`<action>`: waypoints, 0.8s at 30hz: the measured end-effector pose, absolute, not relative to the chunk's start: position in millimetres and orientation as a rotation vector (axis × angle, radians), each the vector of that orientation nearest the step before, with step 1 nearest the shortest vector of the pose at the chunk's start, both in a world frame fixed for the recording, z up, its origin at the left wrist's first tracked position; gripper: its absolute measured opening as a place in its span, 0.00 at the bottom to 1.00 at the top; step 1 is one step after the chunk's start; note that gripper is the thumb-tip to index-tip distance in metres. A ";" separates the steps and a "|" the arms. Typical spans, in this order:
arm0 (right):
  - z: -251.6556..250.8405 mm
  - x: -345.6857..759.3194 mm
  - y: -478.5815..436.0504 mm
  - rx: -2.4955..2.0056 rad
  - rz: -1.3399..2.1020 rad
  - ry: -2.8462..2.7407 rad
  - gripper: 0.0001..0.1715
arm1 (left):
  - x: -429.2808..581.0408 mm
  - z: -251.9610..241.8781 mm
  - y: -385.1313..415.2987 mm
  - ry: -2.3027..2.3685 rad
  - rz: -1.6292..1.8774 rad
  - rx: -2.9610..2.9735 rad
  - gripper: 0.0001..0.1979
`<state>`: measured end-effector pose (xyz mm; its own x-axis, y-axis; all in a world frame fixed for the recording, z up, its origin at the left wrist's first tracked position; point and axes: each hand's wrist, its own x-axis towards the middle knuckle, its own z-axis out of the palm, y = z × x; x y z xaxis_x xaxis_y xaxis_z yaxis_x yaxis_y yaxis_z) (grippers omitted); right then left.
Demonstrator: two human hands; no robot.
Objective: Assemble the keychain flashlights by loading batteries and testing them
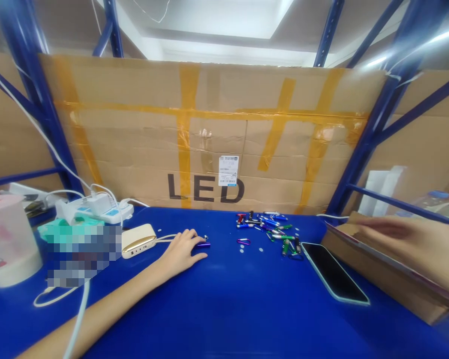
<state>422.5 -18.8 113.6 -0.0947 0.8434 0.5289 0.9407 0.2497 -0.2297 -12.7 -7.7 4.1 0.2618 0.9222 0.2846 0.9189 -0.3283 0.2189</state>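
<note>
My left hand point(181, 252) lies on the blue table with its thumb stretched out apart from the other fingers. A small purple-blue cylinder point(204, 245), like a mini flashlight, shows at its fingertips; the rest of it is hidden by the hand. Over an open cardboard box point(389, 274) at the right is my right hand point(407, 244), smeared by motion, its fingers partly behind the box's rim. Between the hands lies a loose pile of small metal cylinders point(271, 224) in blue, green, red and black. A purple carabiner point(243, 242) lies just in front of them.
A phone point(336, 274) lies beside the box. Left of my left hand are a white power bank point(139, 241), a power strip point(108, 210) with cables and a pinkish-white container point(9, 239). Behind stands a large cardboard panel point(149, 144) between blue rack posts.
</note>
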 end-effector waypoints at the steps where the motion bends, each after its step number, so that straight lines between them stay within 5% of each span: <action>1: 111.3 399.2 -16.3 -1.551 -0.015 -1.965 0.14 | -7.4 2.8 -4.6 1.810 0.542 2.486 0.16; 7: 62.6 256.3 11.7 -0.972 0.707 -2.000 0.16 | 3.6 -0.2 14.6 1.618 0.557 2.463 0.09; 11: 32.4 208.6 35.4 -0.791 0.847 -1.881 0.16 | 4.7 -4.0 8.8 1.390 0.825 2.286 0.07; 18: 22.2 202.0 18.4 -0.553 0.571 -1.829 0.04 | 12.4 -6.3 -16.9 1.077 0.969 2.079 0.05; 24: 17.2 203.8 5.7 -0.301 0.425 -2.031 0.09 | 16.8 -0.2 -34.9 1.002 0.802 2.094 0.06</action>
